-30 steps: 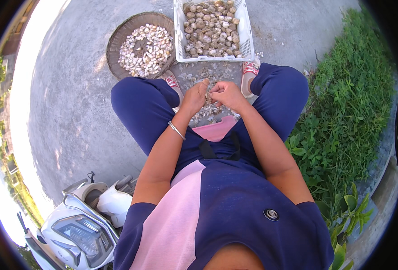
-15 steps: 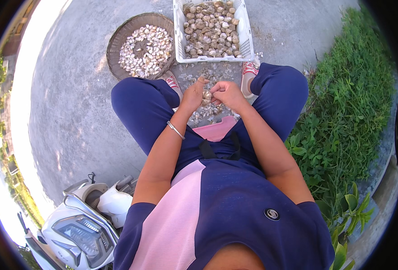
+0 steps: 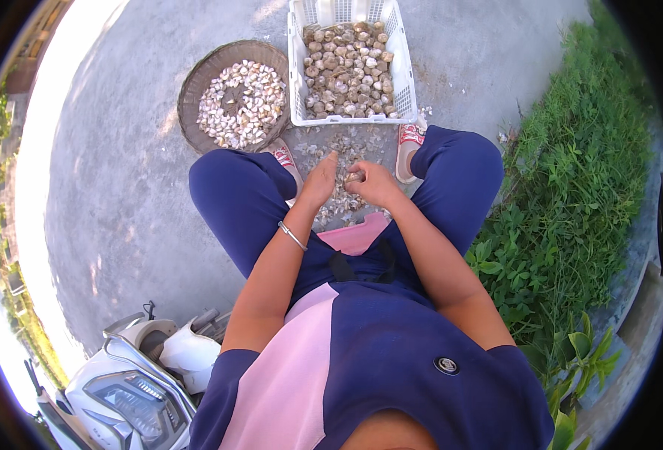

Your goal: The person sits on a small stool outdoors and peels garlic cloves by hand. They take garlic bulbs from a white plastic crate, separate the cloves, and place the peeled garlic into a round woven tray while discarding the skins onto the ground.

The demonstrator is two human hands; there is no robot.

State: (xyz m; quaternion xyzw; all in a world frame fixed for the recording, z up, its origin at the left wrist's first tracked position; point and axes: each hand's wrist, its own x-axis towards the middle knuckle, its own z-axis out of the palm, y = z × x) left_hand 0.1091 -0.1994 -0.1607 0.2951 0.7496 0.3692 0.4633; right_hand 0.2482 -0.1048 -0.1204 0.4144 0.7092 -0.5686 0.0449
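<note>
My right hand [image 3: 375, 185] is closed around a garlic bulb [image 3: 355, 178], its fingers bent over the pale, papery head. Beside it, slightly apart, my left hand [image 3: 319, 182] is seen edge-on with its thumb stretched out; its other fingers are mostly hidden, and no bulb shows in it. Loose garlic skins [image 3: 344, 202] litter the ground under both hands and between my feet. Beyond my left foot sits a round woven basket [image 3: 189, 112] with peeled-apart garlic cloves [image 3: 230, 124]. A white plastic crate [image 3: 295, 97] holds many whole garlic bulbs [image 3: 346, 71].
My knees in navy trousers [image 3: 230, 191] flank the hands, and a pink piece [image 3: 354, 236] shows between my thighs. Green plants [image 3: 564, 202] grow along the right. At the lower left stands a white scooter [image 3: 133, 382]. Grey concrete [image 3: 129, 165] stretches out on the left.
The garlic bulb between my hands has gone from the left hand's side into my right hand. The hands have parted slightly, and the whole view has shifted a little.
</note>
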